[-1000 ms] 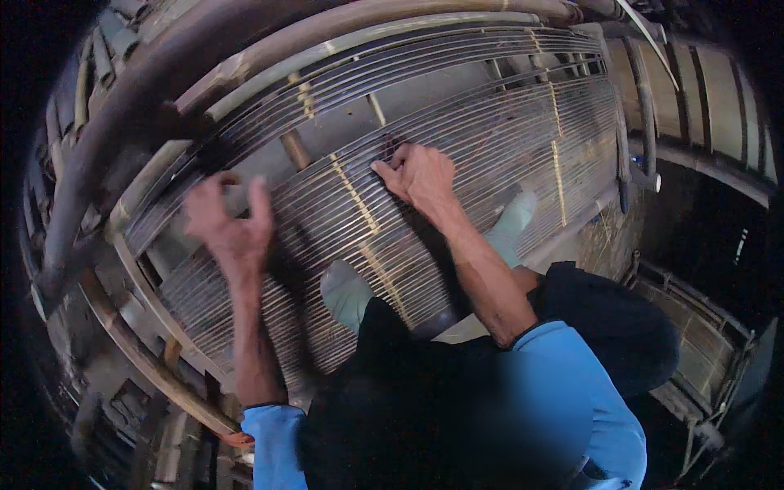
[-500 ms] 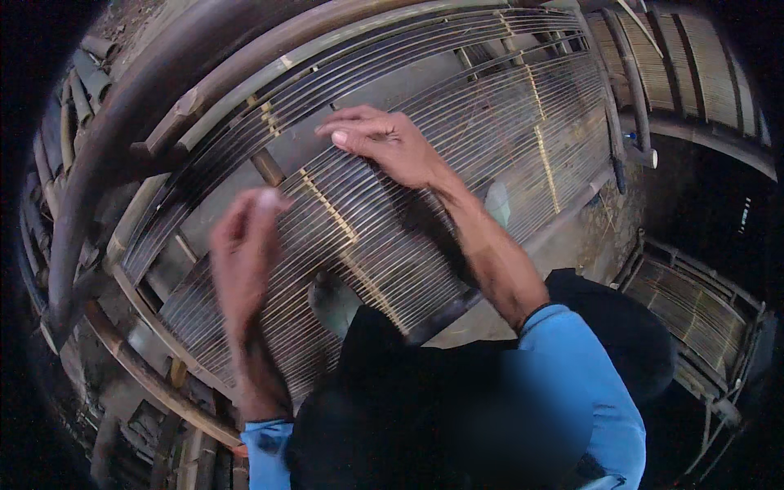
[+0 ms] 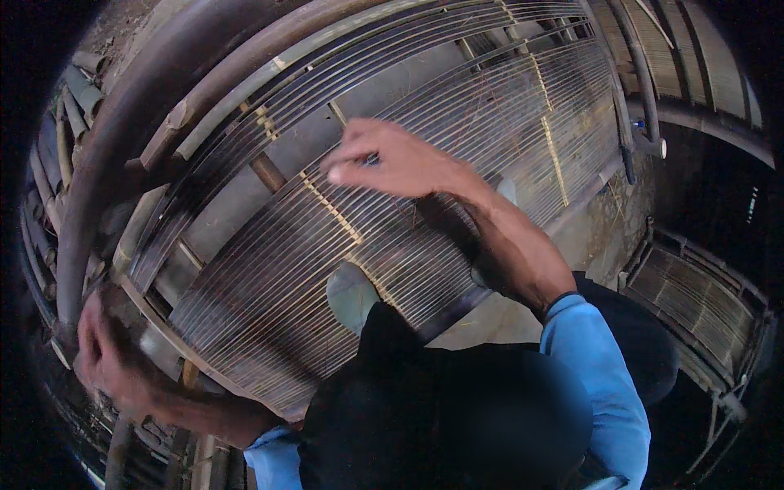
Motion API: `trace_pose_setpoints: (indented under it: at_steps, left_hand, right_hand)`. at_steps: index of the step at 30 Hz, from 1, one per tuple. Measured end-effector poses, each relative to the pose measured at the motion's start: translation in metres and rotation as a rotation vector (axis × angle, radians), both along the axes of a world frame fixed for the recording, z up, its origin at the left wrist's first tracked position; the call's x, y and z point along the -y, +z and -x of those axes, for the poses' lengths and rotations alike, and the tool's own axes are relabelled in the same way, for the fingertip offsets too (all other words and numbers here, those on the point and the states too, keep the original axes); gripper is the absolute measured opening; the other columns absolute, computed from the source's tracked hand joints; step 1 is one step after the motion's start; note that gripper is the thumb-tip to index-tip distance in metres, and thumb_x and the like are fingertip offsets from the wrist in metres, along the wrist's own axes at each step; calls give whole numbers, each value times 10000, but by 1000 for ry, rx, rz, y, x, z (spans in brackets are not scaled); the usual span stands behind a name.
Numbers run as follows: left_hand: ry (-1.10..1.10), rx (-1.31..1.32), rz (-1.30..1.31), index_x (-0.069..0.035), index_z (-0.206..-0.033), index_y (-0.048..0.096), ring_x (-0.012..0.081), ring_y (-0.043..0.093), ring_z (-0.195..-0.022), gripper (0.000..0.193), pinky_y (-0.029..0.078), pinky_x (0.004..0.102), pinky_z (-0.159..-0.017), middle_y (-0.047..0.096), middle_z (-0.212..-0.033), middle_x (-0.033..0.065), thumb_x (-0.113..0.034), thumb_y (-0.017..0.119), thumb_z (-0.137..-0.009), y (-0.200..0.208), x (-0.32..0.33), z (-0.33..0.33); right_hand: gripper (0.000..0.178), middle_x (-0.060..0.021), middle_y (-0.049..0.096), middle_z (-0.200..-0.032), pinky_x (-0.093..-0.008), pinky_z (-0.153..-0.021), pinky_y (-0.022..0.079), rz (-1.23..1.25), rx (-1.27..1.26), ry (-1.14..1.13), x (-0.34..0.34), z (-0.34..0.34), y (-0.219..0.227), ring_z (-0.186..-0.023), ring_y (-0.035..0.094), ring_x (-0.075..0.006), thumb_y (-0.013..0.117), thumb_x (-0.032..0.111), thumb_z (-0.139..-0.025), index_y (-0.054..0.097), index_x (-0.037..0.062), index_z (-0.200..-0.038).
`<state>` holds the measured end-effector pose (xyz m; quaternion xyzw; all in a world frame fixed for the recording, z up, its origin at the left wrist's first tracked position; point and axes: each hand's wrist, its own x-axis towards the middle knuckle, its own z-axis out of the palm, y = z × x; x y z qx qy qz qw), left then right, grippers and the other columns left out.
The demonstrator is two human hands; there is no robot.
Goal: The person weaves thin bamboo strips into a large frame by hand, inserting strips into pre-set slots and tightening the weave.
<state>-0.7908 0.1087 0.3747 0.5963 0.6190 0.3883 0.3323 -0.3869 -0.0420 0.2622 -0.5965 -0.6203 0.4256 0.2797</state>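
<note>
A large rack of thin, parallel bamboo strips [image 3: 269, 286] stretches across the view, bound crosswise by pale lashing rows [image 3: 331, 208]. Over its middle hovers my right hand [image 3: 388, 159], near the upper end of one lashing row. Its thumb and fingers come together in a pinch; whatever is between them is too small to make out. My left hand [image 3: 106, 351] is out beyond the rack's left edge, near a thick pole. Motion smears its fingers, so their grip does not show. Below the strips, a pale shoe [image 3: 351, 294] shows.
Thick dark bamboo poles [image 3: 106, 139] curve along the far left side. Cut bamboo lengths [image 3: 73, 114] lie piled beyond them. A smaller slatted bamboo rack [image 3: 694, 302] stands at the right, and slatted panels [image 3: 686, 57] lean at the upper right.
My left hand has swung left from over the strips to past the rack's edge. My right hand has dropped slightly nearer, its fingers still drawn together. The view has shifted a little.
</note>
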Motion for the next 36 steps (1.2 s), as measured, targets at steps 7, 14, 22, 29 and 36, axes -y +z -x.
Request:
trace_pose_setpoints:
  at_steps: [7, 14, 22, 29, 36]
  left_hand:
    - [-715, -703, -29, -76, -1018, 768, 346, 702, -866, 287, 540, 407, -834, 728, -975, 179, -286, 747, -824, -165, 9, -141]
    - [-742, -551, 106, -20, -873, 698, 400, 690, -893, 204, 542, 488, -775, 702, -941, 238, -212, 636, -852, -276, 42, -289]
    - [-838, -157, 717, -14, -1204, 658, 408, 674, -973, 396, 506, 471, -910, 699, -1035, 244, -198, 588, -861, -259, 29, -280]
    - [-889, -271, -196, 41, -1117, 650, 424, 473, -1265, 323, 367, 515, -1081, 569, -1259, 218, -126, 663, -841, -172, 100, -250]
    - [-1137, -139, -98, 39, -741, 655, 448, 393, -1374, 191, 315, 562, -1131, 556, -1308, 205, -111, 705, -848, -135, 155, -157]
  right_hand:
    - [332, -189, 689, -1145, -454, -927, 504, 64, 583, -122, -10, -55, -40, -1039, 655, -377, 580, 237, -883, 737, 91, -1136]
    - [410, -176, 692, -1159, -482, -964, 485, 216, 669, -110, -43, -37, -84, -1104, 628, -388, 551, 260, -874, 681, 144, -1245]
    - [290, -194, 666, -1141, -485, -934, 486, 337, 626, -152, -47, -28, -78, -1089, 609, -405, 629, 262, -861, 712, 142, -1112]
    - [183, -168, 491, -1332, -528, -1024, 345, -197, 620, -200, 22, -13, -30, -1219, 436, -378, 671, 236, -816, 755, 111, -920]
    - [96, -143, 500, -1306, -512, -1053, 336, -199, 338, 55, 71, 23, -21, -1306, 424, -348, 749, 165, -777, 725, 96, -839]
